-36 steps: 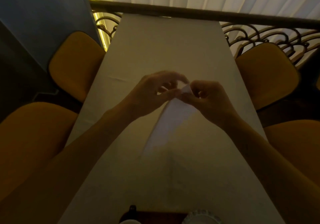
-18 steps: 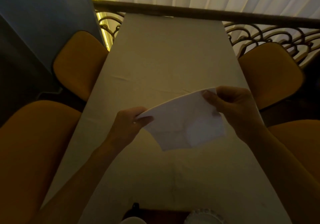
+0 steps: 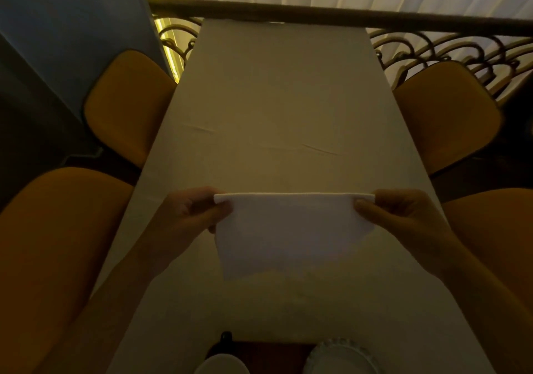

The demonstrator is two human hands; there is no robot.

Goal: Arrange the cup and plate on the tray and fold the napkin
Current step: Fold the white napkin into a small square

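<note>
A white napkin (image 3: 291, 235) hangs folded double above the table, its top edge stretched level. My left hand (image 3: 190, 215) pinches its upper left corner and my right hand (image 3: 401, 217) pinches its upper right corner. At the bottom edge of the view a dark tray (image 3: 271, 353) lies on the near end of the table. On it stand a white cup (image 3: 222, 365) at the left and a white plate (image 3: 340, 357) with a ribbed rim at the right, both cut off by the frame.
A long table with a pale cloth (image 3: 282, 108) runs away from me to a dark iron railing (image 3: 317, 15) and white curtains. Yellow chairs stand on both sides, two at the left (image 3: 127, 102) and two at the right (image 3: 444, 113).
The hands, together at the napkin's tip a second ago, have spread apart and come nearer to me. The napkin has opened from a narrow strip into a wide, level rectangle.
</note>
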